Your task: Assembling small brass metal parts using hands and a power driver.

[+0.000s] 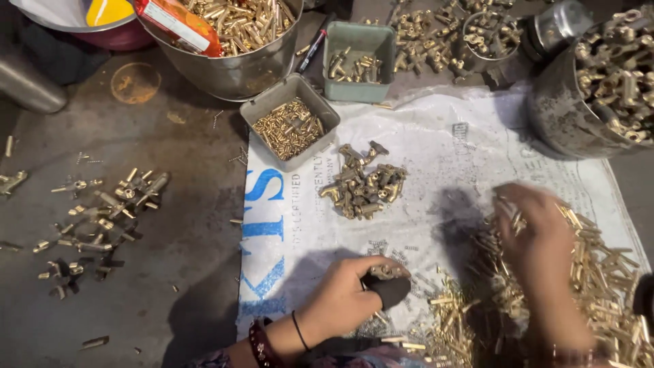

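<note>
We are looking down at our two hands. Our left hand [340, 300] is curling its grip tight around a dark block [392, 289], and a small brass part [390, 272] is sitting on top of it, right under our thumb. The block is resting on the white sheet [436, 143], near the bottom edge.

Our right hand [538, 235] is blurry. It is lying on the big heap of brass pins [599, 272] at the right side of the sheet, with the fingers bent down into the pins. We cannot tell if its grip is closing on any of them.

We are counting two small square trays: a grey tray [262, 109] full of tiny brass bits and a green tray [357, 41] with a few bigger parts. We are seeing two big round metal tubs, one tub [231, 71] at the top and one tub [558, 116] at the right. One small pile of brass fittings [364, 187] is lying in the middle of the sheet. More brass parts [102, 218] are lying loose on the floor at the left, too many to count.
</note>
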